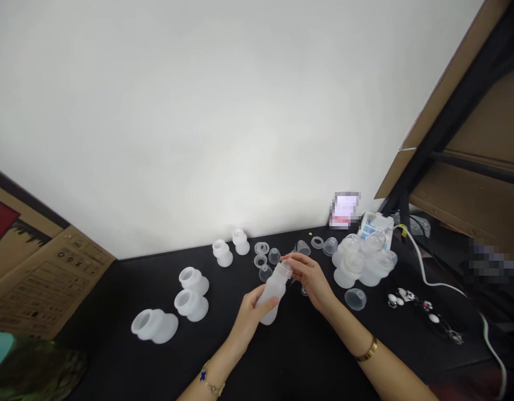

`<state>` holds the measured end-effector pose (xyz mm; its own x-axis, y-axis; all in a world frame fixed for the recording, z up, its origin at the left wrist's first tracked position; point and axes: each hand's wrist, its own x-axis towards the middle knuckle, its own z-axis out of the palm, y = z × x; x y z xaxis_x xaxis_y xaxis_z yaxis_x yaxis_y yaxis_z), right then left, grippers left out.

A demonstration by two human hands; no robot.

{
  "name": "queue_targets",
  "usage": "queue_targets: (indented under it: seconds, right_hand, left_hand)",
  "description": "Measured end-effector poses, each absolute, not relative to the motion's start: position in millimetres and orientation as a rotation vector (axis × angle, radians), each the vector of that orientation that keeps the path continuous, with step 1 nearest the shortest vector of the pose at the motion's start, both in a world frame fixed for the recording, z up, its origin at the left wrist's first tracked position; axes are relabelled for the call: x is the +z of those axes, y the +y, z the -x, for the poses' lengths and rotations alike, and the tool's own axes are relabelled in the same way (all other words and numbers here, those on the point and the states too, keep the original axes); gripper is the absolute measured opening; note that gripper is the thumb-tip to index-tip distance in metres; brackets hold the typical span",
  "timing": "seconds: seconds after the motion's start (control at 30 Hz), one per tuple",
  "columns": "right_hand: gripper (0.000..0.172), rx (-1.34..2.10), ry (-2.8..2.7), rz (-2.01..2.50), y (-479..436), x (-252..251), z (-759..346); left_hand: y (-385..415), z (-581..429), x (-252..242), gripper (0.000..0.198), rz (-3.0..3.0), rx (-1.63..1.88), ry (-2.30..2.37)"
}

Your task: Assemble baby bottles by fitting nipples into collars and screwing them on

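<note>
A frosted white baby bottle [270, 301] is tilted up to the right, with my left hand [251, 314] wrapped round its body. At the upper end, my right hand [309, 275] has its fingertips closed on a translucent collar and teat [285, 268]; the fingers partly hide this top. Just beyond the bottle lie clear domed caps [274, 255] and pale rings [260, 260]. Open-necked white bottles [191, 305] stand or lean to the left. Several capped bottles [360, 262] are grouped to the right of my right hand, and a clear dome cap [356, 299] lies nearer.
A lit phone [344, 210] leans by the white wall [198, 122]. Beside it stands a white-and-blue box [376, 225]. A white cable [438, 285] runs down the right, past small black-and-white trinkets [411, 298]. A cardboard box [43, 284] borders the black table [257, 365] at left.
</note>
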<state>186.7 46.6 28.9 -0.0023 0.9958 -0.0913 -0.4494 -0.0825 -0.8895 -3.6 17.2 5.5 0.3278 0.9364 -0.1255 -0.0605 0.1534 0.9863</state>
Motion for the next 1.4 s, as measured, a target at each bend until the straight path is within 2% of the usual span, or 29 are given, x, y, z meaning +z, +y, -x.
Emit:
queue_targets:
  seconds: [0.93, 1.2, 1.4]
  right_hand:
    - [0.031, 1.433, -0.990, 0.936, 42, 30, -184]
    - [0.038, 1.486, -0.906, 0.830, 42, 36, -179]
    - [0.045, 1.555, -0.898, 0.756, 41, 39, -183]
  left_hand:
    - [15, 5, 9, 0.047, -1.142, 0.905, 0.976]
    - [11, 0, 7, 0.065, -0.800, 0.943, 1.091]
    - [22, 10, 0, 0.058, -0.652, 0.817, 1.117]
